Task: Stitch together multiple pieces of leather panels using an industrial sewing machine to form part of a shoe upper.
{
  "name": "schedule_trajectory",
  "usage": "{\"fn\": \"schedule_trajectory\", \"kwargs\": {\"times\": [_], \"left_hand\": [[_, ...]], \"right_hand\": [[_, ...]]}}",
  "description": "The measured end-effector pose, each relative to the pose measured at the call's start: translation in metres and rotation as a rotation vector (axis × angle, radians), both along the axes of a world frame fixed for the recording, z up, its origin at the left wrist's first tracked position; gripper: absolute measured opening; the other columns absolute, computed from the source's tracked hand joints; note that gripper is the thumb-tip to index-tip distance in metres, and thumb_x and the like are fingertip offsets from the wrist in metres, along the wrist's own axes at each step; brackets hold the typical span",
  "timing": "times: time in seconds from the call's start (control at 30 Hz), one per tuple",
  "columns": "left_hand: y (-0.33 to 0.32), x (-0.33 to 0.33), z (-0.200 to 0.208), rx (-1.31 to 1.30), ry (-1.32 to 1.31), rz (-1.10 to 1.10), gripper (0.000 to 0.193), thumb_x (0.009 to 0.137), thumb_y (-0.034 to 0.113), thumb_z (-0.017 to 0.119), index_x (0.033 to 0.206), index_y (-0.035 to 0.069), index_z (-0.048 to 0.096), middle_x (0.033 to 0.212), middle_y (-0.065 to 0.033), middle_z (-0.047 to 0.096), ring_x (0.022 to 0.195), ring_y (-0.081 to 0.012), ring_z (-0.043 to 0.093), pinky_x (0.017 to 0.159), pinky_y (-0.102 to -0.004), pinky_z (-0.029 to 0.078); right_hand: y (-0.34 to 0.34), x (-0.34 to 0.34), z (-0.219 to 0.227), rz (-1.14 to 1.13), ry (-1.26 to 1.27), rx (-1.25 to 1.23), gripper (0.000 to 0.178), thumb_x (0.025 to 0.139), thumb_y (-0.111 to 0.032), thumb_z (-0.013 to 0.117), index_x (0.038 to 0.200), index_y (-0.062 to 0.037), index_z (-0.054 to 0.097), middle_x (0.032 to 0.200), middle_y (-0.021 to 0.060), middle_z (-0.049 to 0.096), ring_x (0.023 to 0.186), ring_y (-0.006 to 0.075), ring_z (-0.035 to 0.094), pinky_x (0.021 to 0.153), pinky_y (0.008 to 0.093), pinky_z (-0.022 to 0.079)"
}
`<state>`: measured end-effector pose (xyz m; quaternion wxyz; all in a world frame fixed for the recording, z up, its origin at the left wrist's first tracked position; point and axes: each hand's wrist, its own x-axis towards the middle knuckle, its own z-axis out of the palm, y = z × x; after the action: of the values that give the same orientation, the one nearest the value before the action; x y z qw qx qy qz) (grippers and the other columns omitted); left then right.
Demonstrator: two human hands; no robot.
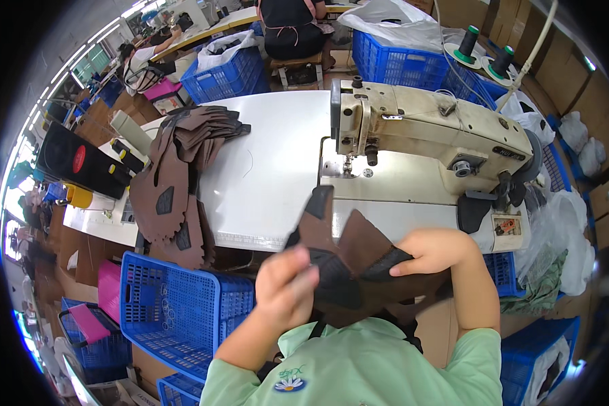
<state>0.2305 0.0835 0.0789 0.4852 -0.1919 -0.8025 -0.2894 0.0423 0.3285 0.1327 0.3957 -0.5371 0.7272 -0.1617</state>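
My right hand (434, 252) grips the right side of a brown cut piece (369, 247) with black patches, thumb on top and fingers underneath. The piece hangs in front of my body at the table's near edge, with one black tip reaching up toward the sewing machine (426, 128). At its left edge, my left hand (285, 287) is curled closed and blurred; whether material lies between its fingers is hidden. Beyond the piece, the machine's needle and presser foot (348, 166) stand over the metal plate. Similar brown pieces (172, 183) lie stacked at the table's left, drooping over the edge.
A blue crate (176, 311) stands left of me below the white table (264, 176). Behind the stack is a black speaker-like box (74, 162). Thread cones (467, 44) stand beyond the machine. Plastic bags (572, 230) crowd the right side. Other people (287, 30) sit farther back.
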Motion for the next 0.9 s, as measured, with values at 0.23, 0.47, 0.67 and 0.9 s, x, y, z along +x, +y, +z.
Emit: {"fn": "schedule_trajectory", "kwargs": {"times": [0.23,0.47,0.67,0.9], "left_hand": [[-0.018,-0.09,-0.055,-0.151,-0.632,0.091,0.058,0.082,0.012,0.069,0.137,0.002,0.053,0.142,-0.0197,0.053,0.134,-0.0372,0.046,0.11,-0.0472,0.038],[-0.006,-0.107,-0.068,-0.265,-0.707,0.14,0.056,0.082,0.028,0.072,0.132,0.006,0.059,0.099,-0.009,0.06,0.098,-0.0282,0.057,0.087,-0.0443,0.045],[0.004,-0.122,-0.071,-0.348,-0.933,0.301,0.042,0.083,0.028,0.07,0.118,0.005,0.064,0.113,-0.0112,0.06,0.104,-0.0309,0.058,0.089,-0.0447,0.046],[0.007,-0.163,-0.075,-0.488,-0.779,0.229,0.045,0.084,0.02,0.063,0.126,0.005,0.059,0.129,-0.0114,0.059,0.104,-0.0293,0.06,0.086,-0.0446,0.048]], "right_hand": [[0.03,-0.02,-0.051,-0.207,-0.434,0.006,0.038,0.097,-0.03,0.065,0.115,0.0035,0.066,0.102,0.0099,0.074,0.09,0.0145,0.062,0.087,0.0313,0.049],[0.043,-0.031,-0.075,-0.319,-0.496,0.044,0.035,0.097,-0.027,0.066,0.116,0.003,0.067,0.106,0.0057,0.073,0.093,0.0119,0.061,0.089,0.0293,0.049],[0.036,-0.034,-0.076,-0.34,-0.506,0.075,0.034,0.096,-0.024,0.067,0.115,0.0032,0.068,0.103,0.0045,0.074,0.091,0.011,0.061,0.087,0.0286,0.049],[0.056,-0.033,-0.089,-0.406,-0.584,0.031,0.033,0.094,-0.026,0.068,0.114,0.0013,0.069,0.1,0.0047,0.074,0.089,0.0132,0.062,0.087,0.0299,0.049]]}}
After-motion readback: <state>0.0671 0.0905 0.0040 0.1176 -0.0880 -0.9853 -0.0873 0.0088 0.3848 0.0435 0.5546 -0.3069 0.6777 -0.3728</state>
